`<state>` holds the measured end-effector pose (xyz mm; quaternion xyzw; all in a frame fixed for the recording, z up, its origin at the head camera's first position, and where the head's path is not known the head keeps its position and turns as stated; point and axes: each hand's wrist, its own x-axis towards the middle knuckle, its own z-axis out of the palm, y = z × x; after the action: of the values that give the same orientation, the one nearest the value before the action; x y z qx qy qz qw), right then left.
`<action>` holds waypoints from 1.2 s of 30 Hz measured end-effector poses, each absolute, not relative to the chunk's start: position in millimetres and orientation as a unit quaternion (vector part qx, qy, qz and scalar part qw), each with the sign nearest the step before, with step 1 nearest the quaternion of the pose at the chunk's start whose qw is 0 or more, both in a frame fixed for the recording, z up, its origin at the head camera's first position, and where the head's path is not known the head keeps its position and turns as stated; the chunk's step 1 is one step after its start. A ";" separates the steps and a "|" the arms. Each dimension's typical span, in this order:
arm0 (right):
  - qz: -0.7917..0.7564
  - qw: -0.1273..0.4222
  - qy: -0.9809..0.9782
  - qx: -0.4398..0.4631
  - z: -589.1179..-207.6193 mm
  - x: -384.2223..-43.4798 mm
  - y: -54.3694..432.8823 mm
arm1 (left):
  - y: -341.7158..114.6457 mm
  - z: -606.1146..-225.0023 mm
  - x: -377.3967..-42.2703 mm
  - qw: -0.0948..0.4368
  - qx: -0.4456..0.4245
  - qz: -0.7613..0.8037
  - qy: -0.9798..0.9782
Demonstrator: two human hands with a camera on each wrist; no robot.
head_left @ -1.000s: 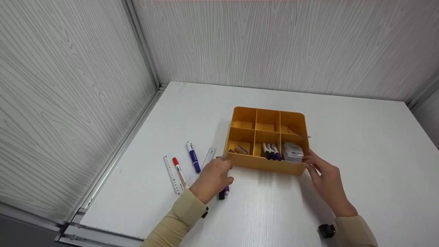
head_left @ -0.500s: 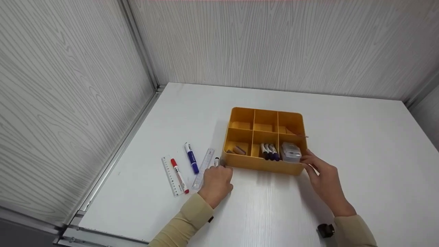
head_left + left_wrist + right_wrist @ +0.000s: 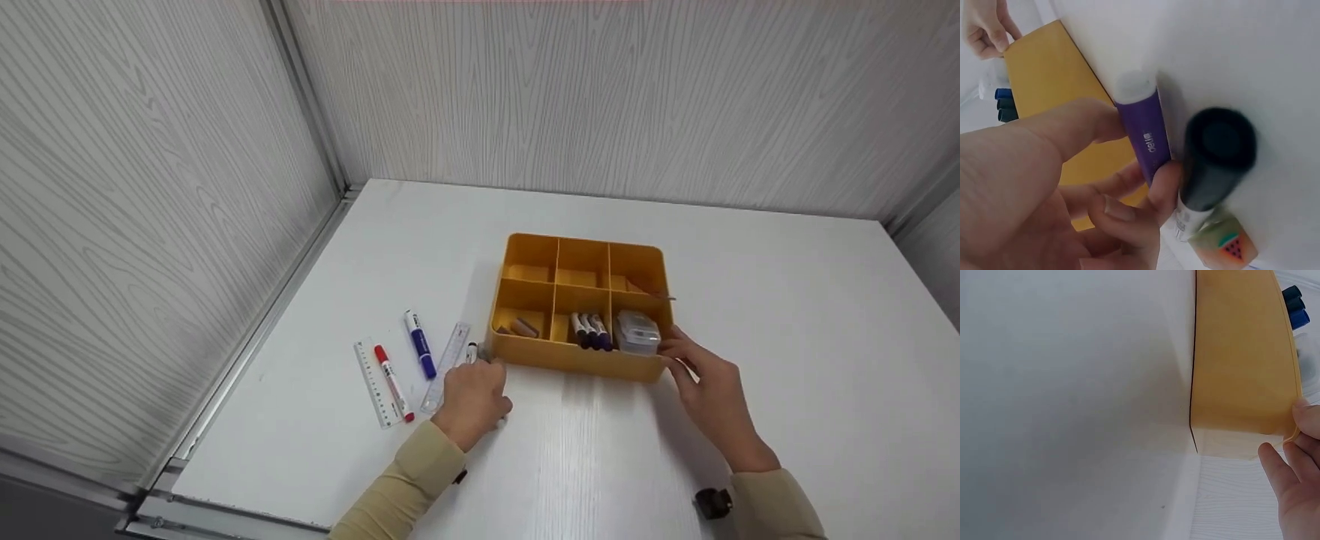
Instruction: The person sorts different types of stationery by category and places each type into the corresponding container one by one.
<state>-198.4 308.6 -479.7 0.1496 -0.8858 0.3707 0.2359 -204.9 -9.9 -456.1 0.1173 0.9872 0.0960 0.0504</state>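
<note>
My left hand (image 3: 474, 397) is low over the table, just off the box's front left corner. Its thumb and fingers pinch a purple tube with a white end (image 3: 1145, 129), marked "deli" in the left wrist view. Beside the tube lies a thick marker with a black cap (image 3: 1213, 163), and near that a small block with a watermelon picture (image 3: 1225, 243). At the front right corner, my right hand (image 3: 709, 394) grips the rim of the yellow divided box (image 3: 577, 361), thumb on the rim and fingers along the outside.
Left of my left hand lie a clear ruler (image 3: 453, 349), a blue marker (image 3: 420, 345), a red-capped marker (image 3: 394, 384) and a white ruler (image 3: 373, 382). The box holds three markers (image 3: 591, 330), a clear plastic case (image 3: 638, 332) and small pieces (image 3: 525, 327).
My left hand has moved slightly toward me from the box's corner and now hides most of the purple tube in the head view. My right hand stays at the box's corner.
</note>
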 end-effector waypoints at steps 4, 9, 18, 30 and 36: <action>0.367 0.239 -0.886 0.151 -479.2 -197.8 309.8 | -13.8 -452.6 -205.4 0.059 0.115 0.123 0.984; 0.367 0.244 -0.884 0.154 -478.6 -197.2 309.8 | -20.6 -443.4 -208.1 0.096 0.085 0.204 0.971; 0.368 0.245 -0.884 0.153 -476.3 -198.9 306.9 | -45.9 -420.1 -213.5 0.081 0.052 0.303 0.948; 0.369 0.247 -0.882 0.156 -477.1 -199.0 306.5 | -46.3 -396.7 -218.5 -0.003 0.081 0.339 0.937; 0.375 0.243 -0.882 0.151 -478.4 -198.4 306.4 | -36.5 -393.4 -218.4 -0.030 0.129 0.343 0.930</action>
<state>-198.4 306.4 -478.4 0.1514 -0.8818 0.3750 0.2426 -218.4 -36.5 -393.4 0.1288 0.9300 0.3430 -0.0297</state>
